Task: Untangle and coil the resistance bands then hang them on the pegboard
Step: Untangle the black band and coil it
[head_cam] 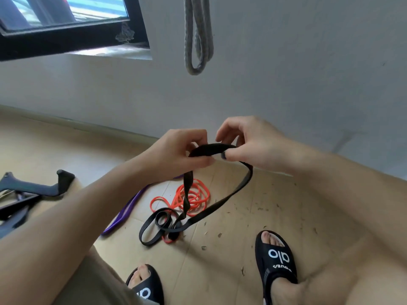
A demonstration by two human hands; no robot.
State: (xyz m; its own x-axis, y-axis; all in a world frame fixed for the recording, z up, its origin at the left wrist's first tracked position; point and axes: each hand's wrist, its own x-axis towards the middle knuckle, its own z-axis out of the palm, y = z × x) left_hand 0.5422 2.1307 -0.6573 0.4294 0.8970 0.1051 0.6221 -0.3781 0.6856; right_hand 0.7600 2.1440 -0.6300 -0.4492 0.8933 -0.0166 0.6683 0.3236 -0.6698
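Observation:
A black resistance band (229, 199) is held up in front of me. My left hand (176, 150) pinches its top loop from the left, and my right hand (246, 146) pinches the same loop from the right. Its lower part trails down and lies in loose loops on the floor. An orange band (198, 195) sits tangled on the floor beneath it. A purple band (123, 213) lies left of that, partly hidden by my left forearm. A grey band (198, 36) hangs on the wall above.
Black equipment (33, 194) lies on the floor at the left. My two feet in black slides (275, 260) stand near the bottom. A dark window frame (72, 38) is at the upper left. Small debris is scattered on the wooden floor (253, 216).

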